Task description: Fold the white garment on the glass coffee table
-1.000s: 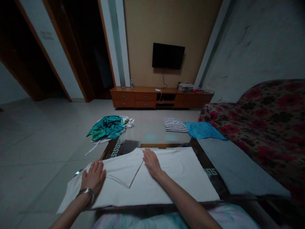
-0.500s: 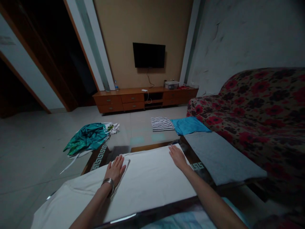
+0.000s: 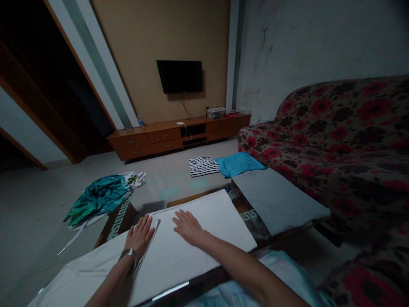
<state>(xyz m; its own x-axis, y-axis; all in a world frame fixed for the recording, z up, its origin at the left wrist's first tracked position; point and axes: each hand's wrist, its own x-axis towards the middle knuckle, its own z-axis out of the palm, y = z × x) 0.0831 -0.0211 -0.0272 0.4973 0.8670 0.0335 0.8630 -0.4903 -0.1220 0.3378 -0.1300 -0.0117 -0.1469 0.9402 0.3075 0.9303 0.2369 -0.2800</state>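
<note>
A white garment point(image 3: 204, 238) lies spread flat on a glass coffee table point(image 3: 119, 213), one side folded over toward the middle. My left hand point(image 3: 139, 236), with a metal bracelet on the wrist, presses flat on the folded edge at the left. Just right of it, my right hand point(image 3: 188, 227) lies flat on the cloth with its fingers spread. Neither hand grips anything.
A folded grey cloth point(image 3: 275, 198), a blue cloth point(image 3: 239, 163) and a striped one point(image 3: 203, 166) lie at the table's far right. A teal garment pile point(image 3: 99, 198) sits at the far left. A floral sofa point(image 3: 345, 140) stands on the right, a TV cabinet point(image 3: 179, 134) along the far wall.
My right hand slid from the garment's far right edge back to the middle, close to my left hand. The view swung further right. My left hand stayed on the folded edge.
</note>
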